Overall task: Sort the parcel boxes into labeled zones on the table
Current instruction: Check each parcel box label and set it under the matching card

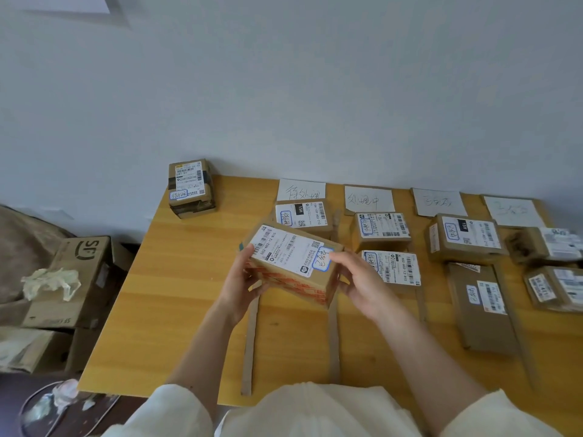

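Brown cardboard parcel box (293, 263) gripped between left hand (244, 275) and right hand (359, 279), raised above yellow wooden desk (176, 294).

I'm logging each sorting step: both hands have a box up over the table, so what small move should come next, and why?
Probably tilt the held box to read its blue-framed handwritten sticker, then match it to a zone sign. The left hand and right hand hold it above the table, in no zone yet.
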Tool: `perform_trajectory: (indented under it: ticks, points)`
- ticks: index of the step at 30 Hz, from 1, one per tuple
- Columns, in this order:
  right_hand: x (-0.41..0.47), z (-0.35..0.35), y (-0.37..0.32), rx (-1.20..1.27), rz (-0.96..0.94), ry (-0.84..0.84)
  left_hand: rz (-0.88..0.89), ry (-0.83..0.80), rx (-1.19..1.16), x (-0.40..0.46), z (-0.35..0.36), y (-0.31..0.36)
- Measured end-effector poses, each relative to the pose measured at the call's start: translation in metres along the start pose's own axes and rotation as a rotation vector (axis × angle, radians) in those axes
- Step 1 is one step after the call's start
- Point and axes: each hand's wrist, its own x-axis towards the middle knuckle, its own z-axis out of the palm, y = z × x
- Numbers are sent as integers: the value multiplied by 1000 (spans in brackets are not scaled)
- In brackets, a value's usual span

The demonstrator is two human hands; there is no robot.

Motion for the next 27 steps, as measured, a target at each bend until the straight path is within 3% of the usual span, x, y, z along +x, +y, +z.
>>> perform_trajectory:
  ticks: [9,27]
  points:
    - [-4,-7,2,51,100,26,11,37,-10,3,5,-3]
    - [-19,-35,12,-235,243,-140,-38,-42,93,13,28,-17]
